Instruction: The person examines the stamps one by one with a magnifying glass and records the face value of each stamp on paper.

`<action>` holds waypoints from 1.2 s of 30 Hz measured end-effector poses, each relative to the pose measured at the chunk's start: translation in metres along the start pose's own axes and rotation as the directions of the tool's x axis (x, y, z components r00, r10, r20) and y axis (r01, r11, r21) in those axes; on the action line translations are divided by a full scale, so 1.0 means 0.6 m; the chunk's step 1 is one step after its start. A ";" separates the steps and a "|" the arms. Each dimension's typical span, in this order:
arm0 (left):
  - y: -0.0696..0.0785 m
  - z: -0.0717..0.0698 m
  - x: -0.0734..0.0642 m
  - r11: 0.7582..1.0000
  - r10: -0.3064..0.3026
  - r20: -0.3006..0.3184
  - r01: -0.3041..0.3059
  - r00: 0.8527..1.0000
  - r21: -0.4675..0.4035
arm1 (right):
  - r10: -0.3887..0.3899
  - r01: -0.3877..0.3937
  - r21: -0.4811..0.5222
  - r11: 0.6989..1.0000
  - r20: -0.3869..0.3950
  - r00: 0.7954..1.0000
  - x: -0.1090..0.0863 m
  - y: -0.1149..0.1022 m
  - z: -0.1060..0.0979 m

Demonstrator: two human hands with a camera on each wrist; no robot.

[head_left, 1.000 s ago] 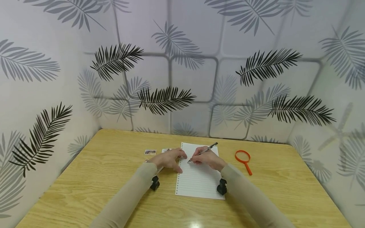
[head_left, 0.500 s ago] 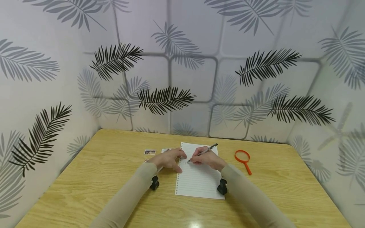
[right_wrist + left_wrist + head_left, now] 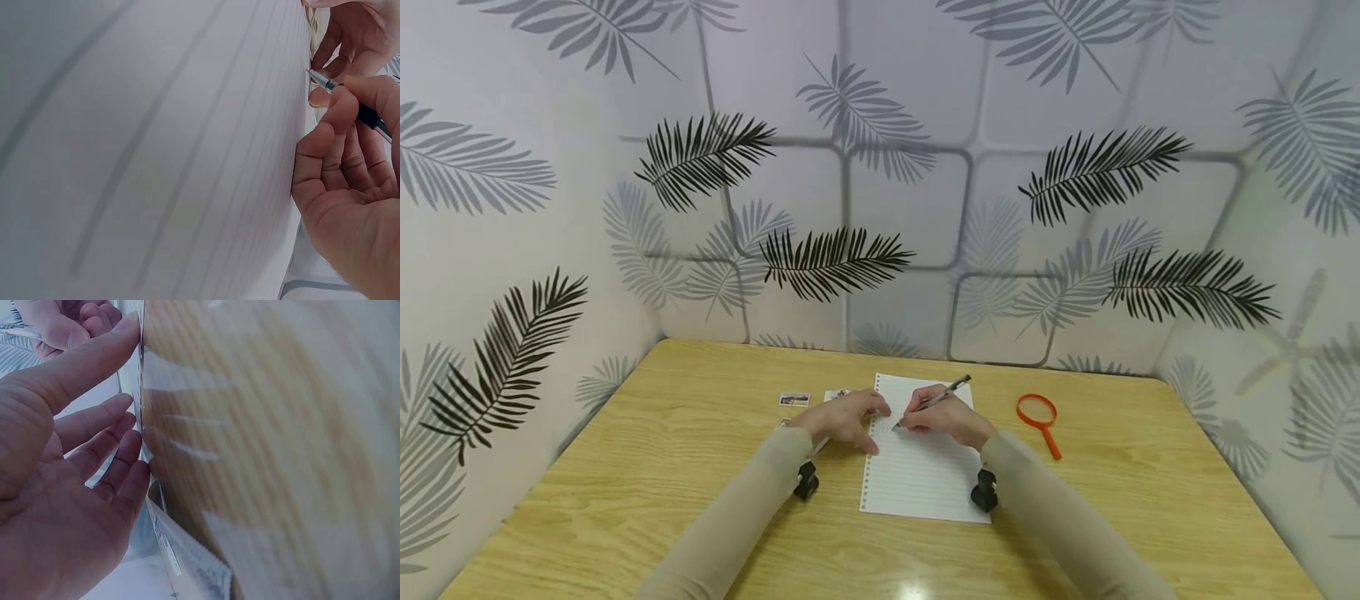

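Observation:
A lined sheet of loose-leaf paper (image 3: 925, 483) with punched holes down its left edge lies on the table. My right hand (image 3: 951, 419) pinches a pen (image 3: 951, 389), its tip down at the upper left of the sheet beside a few faint marks. In the right wrist view the pen (image 3: 367, 115) shows a silver tip and dark grip between thumb and fingers. My left hand (image 3: 844, 418) rests with its fingers on the sheet's left edge, thumb spread from them. Beneath its palm, in the left wrist view, a stamp-like paper piece with a jagged edge (image 3: 194, 559) shows.
A red magnifying glass (image 3: 1048, 442) lies right of the sheet. Left of the left hand is a small picture stamp (image 3: 794, 400); another small printed piece (image 3: 835, 395) is partly covered by that hand. The wooden table (image 3: 647, 467) meets a leaf-patterned wall (image 3: 910, 317) at the back.
The pen tip has shifted very slightly, and the faint marks beside it look a little fuller. Both hands stay in nearly the same place.

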State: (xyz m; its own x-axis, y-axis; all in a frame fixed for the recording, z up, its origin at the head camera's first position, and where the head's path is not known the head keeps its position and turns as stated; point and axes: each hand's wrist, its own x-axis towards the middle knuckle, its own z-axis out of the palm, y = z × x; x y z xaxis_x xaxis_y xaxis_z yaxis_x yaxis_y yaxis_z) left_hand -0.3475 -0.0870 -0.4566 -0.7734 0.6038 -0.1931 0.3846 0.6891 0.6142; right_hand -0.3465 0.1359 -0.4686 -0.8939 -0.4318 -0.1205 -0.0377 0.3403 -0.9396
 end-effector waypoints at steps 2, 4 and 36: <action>0.000 0.000 0.001 1.000 -0.005 0.001 0.005 1.000 0.002 | -0.001 0.001 -0.002 1.000 0.007 1.000 0.001 0.001 -0.001; 0.000 -0.001 0.001 1.000 -0.010 0.002 0.010 1.000 0.000 | 0.002 -0.002 -0.006 1.000 0.006 1.000 0.001 0.002 -0.001; 0.004 0.000 -0.003 1.000 -0.010 -0.005 0.011 1.000 0.016 | 0.023 -0.023 -0.005 1.000 -0.033 0.999 -0.007 0.007 -0.007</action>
State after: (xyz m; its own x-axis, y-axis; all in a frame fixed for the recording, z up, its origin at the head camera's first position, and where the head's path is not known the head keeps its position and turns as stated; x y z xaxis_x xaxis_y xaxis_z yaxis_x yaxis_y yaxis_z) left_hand -0.3452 -0.0868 -0.4547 -0.7797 0.5947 -0.1960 0.3843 0.7017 0.6000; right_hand -0.3451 0.1428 -0.4707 -0.9086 -0.3963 -0.1317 -0.0192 0.3547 -0.9348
